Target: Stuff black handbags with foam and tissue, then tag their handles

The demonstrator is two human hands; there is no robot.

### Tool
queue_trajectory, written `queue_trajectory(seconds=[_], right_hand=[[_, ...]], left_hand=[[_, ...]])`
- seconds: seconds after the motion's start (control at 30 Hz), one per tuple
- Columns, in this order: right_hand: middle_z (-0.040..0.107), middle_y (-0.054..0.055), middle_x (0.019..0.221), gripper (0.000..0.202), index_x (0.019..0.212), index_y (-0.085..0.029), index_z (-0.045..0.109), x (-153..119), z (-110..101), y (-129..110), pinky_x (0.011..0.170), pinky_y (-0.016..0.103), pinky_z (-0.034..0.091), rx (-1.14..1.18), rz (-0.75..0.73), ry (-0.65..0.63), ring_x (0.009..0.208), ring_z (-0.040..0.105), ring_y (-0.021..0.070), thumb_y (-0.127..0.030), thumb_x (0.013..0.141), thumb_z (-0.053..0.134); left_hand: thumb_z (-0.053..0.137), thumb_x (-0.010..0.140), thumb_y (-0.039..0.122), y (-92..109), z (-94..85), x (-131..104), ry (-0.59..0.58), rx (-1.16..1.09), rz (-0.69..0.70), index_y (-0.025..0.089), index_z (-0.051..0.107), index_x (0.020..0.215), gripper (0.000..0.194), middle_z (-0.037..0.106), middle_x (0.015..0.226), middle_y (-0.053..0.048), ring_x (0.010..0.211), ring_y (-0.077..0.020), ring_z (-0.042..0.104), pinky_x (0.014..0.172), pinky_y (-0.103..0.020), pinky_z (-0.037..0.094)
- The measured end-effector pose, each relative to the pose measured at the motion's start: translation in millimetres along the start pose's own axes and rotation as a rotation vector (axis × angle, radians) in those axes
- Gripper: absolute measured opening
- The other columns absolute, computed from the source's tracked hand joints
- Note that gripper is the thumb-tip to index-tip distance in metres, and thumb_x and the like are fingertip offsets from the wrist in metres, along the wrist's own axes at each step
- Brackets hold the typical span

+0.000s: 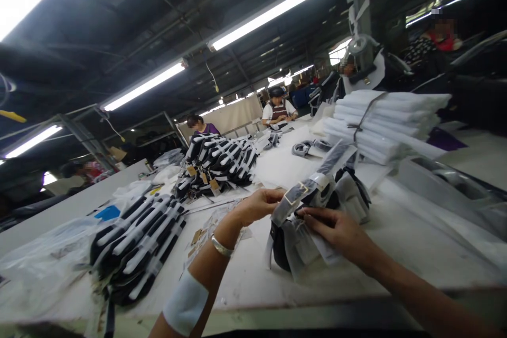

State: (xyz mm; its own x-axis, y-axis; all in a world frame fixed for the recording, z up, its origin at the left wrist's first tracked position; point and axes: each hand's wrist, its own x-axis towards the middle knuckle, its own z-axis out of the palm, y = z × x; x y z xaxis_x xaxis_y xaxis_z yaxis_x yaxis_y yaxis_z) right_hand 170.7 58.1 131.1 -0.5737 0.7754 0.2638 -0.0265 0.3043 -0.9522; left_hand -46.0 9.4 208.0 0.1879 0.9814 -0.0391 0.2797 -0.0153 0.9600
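Observation:
Near the table's front edge stands a dark bag (282, 248) with white wrapping over its sides. A plastic-wrapped strap with a gold-coloured buckle (295, 195) arches over its top. My left hand (259, 206) pinches the strap's left edge beside the buckle; its wrist wears a silver bangle. My right hand (336, 229) is closed at the top of the bag, its fingers pressed together under the strap. What those fingertips hold is too small to make out. More wrapped bags (352, 193) stand right behind this one.
Dark bags with white strips lie in two piles (138, 245), (222, 161) at the left and back. Clear plastic (43, 264) covers the far left. A tied stack of white foam sheets (376, 121) is at the right. Coiled straps (303, 148) lie behind. People sit farther back.

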Motion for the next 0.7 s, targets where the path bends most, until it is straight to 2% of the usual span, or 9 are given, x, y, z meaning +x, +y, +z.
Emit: queue_trajectory(seconds=[0.13, 0.23, 0.3, 0.4, 0.53, 0.6, 0.7], right_hand=[[0.077, 0.004, 0.094, 0.047, 0.124, -0.020, 0.071, 10, 11, -5, 0.083, 0.040, 0.054, -0.034, -0.039, -0.081, 0.089, 0.070, 0.0282, -0.047, 0.087, 0.063], [0.076, 0.004, 0.090, 0.044, 0.121, -0.019, 0.072, 14, 15, -13, 0.079, 0.036, 0.054, -0.029, -0.064, -0.139, 0.087, 0.069, 0.0272, -0.043, 0.086, 0.063], [0.076, 0.004, 0.089, 0.040, 0.115, -0.020, 0.075, 15, 15, -17, 0.080, 0.035, 0.054, -0.005, -0.073, -0.169, 0.090, 0.068, 0.0278, -0.043, 0.084, 0.065], [0.074, 0.003, 0.087, 0.045, 0.121, -0.022, 0.072, 12, 12, -14, 0.078, 0.034, 0.053, -0.046, -0.088, -0.175, 0.087, 0.067, 0.0254, -0.045, 0.084, 0.066], [0.066, 0.000, 0.076, 0.064, 0.141, -0.021, 0.055, 1, 7, 2, 0.063, 0.030, 0.047, -0.143, -0.023, -0.134, 0.068, 0.059, 0.0188, -0.050, 0.085, 0.065], [0.065, 0.000, 0.077, 0.062, 0.141, -0.021, 0.052, -8, 8, 9, 0.062, 0.029, 0.046, -0.083, 0.026, -0.150, 0.068, 0.058, 0.0178, -0.049, 0.086, 0.065], [0.068, 0.002, 0.085, 0.049, 0.129, -0.021, 0.059, -19, 14, 12, 0.066, 0.028, 0.047, 0.127, 0.094, -0.174, 0.076, 0.061, 0.0177, -0.047, 0.087, 0.065]], left_hand=[[0.090, 0.060, 0.047, 4, -7.6, 9, -0.149, 0.024, -0.045, 0.014, 0.077, 0.101, 0.055, 0.074, 0.084, -0.008, 0.078, -0.0195, 0.066, 0.073, -0.028, 0.051], [0.092, 0.058, 0.045, 3, -10.0, 15, -0.213, 0.028, -0.085, 0.012, 0.077, 0.100, 0.055, 0.073, 0.084, -0.009, 0.076, -0.0192, 0.065, 0.073, -0.029, 0.051], [0.092, 0.057, 0.044, 0, -8.5, 18, -0.208, 0.025, -0.092, 0.012, 0.078, 0.095, 0.051, 0.073, 0.082, -0.007, 0.074, -0.0181, 0.063, 0.071, -0.029, 0.050], [0.090, 0.060, 0.044, -8, -6.4, 16, -0.102, 0.018, -0.072, 0.012, 0.078, 0.087, 0.043, 0.069, 0.074, -0.003, 0.067, -0.0133, 0.057, 0.065, -0.024, 0.045], [0.082, 0.072, 0.045, -21, -12.9, -1, 0.145, -0.020, -0.031, 0.013, 0.077, 0.080, 0.034, 0.064, 0.067, 0.001, 0.061, -0.0091, 0.050, 0.059, -0.021, 0.038], [0.081, 0.075, 0.044, -29, -16.7, -15, 0.256, -0.071, -0.011, 0.013, 0.075, 0.078, 0.032, 0.065, 0.069, 0.001, 0.064, -0.0090, 0.051, 0.061, -0.020, 0.039], [0.080, 0.076, 0.048, -40, -14.0, -36, 0.366, -0.201, 0.014, 0.013, 0.072, 0.079, 0.036, 0.067, 0.079, -0.003, 0.072, -0.0105, 0.057, 0.073, -0.022, 0.047]])
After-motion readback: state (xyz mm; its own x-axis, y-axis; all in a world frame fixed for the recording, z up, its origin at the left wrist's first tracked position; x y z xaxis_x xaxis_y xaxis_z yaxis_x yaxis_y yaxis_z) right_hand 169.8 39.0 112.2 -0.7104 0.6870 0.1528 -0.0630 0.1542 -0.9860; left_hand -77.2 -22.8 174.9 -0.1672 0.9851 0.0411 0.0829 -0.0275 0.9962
